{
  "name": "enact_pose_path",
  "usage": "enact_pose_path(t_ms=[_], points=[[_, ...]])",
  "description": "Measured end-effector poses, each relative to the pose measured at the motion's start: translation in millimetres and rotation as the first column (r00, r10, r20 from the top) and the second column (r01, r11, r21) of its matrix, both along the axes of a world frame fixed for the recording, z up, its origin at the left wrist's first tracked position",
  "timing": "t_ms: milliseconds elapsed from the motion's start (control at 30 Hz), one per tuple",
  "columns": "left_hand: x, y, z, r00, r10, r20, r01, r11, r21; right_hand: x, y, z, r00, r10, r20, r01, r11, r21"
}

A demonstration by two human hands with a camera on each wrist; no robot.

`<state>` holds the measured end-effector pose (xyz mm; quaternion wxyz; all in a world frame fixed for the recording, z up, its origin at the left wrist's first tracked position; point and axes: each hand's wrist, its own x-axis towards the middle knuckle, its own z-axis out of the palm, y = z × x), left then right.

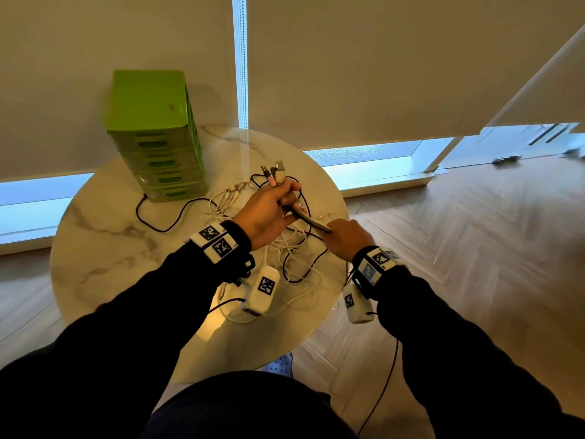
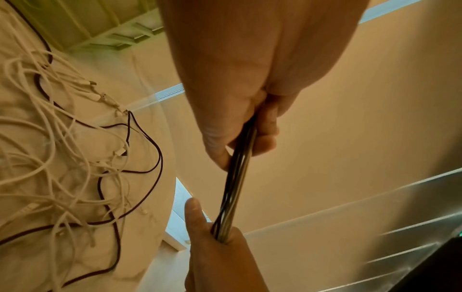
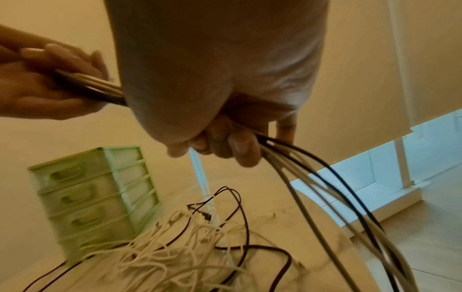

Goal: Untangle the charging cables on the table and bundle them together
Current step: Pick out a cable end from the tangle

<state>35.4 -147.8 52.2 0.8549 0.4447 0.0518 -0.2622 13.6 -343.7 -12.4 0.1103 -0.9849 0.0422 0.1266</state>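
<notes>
Cables (image 1: 305, 217) bunched taut between left hand (image 1: 266, 213) and right hand (image 1: 349, 237) grips; green drawer unit (image 1: 155, 134) behind tangle.

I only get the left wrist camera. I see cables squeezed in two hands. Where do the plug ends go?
Observer: In the head view, the plug ends stick up out of the top of the left hand.
Child: What happens past the other hand?
Observer: In the right wrist view, black and white cables fan out below the right hand and hang down.
Child: What's that green thing?
Observer: A green drawer box with stacked drawers, standing on the round marble table.
</notes>
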Motion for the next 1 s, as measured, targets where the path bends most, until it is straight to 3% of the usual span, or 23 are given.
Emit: enact_pose_path(t_ms=[133, 233, 367, 567, 633, 800, 1000], points=[[12, 9, 18, 0.986, 0.151, -0.065, -0.162, 0.962, -0.22, 6, -11, 1, 0.982, -0.142, 0.123, 0.139, 0.99, 0.033], [22, 19, 30, 0.973, 0.229, 0.011, -0.217, 0.937, -0.274, -4, 0, -8, 0.998, -0.032, 0.047, 0.029, 0.997, 0.074], [33, 24, 23, 0.952, 0.3, 0.061, -0.281, 0.935, -0.218, -31, 56, -15, 0.949, 0.258, -0.182, -0.245, 0.965, 0.089], [44, 46, -26, 0.868, 0.483, -0.116, -0.492, 0.868, -0.061, -58, 117, -9, 0.746, 0.556, -0.366, -0.515, 0.831, 0.212], [46, 63, -44, 0.862, 0.484, -0.152, -0.493, 0.87, -0.027, -59, 114, -11, 0.72, 0.566, -0.402, -0.519, 0.823, 0.229], [51, 104, -63, 0.86, 0.477, -0.18, -0.481, 0.876, 0.02, -32, 82, -33, 0.809, 0.414, -0.417, -0.271, 0.892, 0.36], [53, 121, -78, 0.87, 0.467, -0.161, -0.447, 0.883, 0.143, 43, 86, -30, 0.792, 0.528, -0.306, -0.405, 0.83, 0.384]])
